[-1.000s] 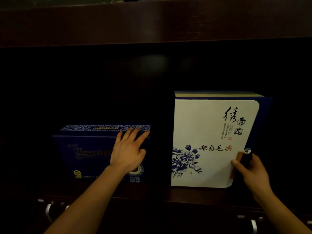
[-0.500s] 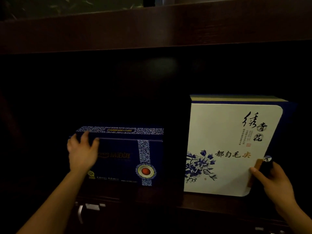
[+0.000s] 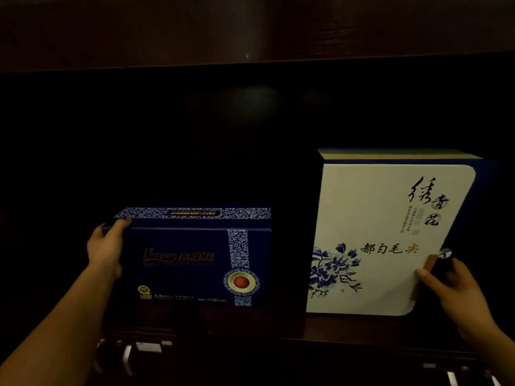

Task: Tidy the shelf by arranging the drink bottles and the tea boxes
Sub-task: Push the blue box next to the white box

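A dark blue tea box (image 3: 192, 260) with a patterned strip and a red round emblem stands on the dark wooden shelf (image 3: 292, 327), left of centre. My left hand (image 3: 104, 250) grips its upper left corner, fingers over the top edge. To the right stands a taller white tea box (image 3: 381, 235) with blue flowers and black calligraphy. My right hand (image 3: 448, 288) holds its lower right edge by the small brown clasp. A dark gap separates the two boxes. No drink bottles are in view.
The shelf recess behind and above the boxes is dark and deep. A thick wooden board (image 3: 250, 32) runs overhead. Below the shelf edge, metal handles (image 3: 128, 355) show at the lower left and lower right.
My left hand slid from the blue box's front face to its upper left corner. My right hand stayed on the white box's clasp. The view shifted so both boxes appear further right.
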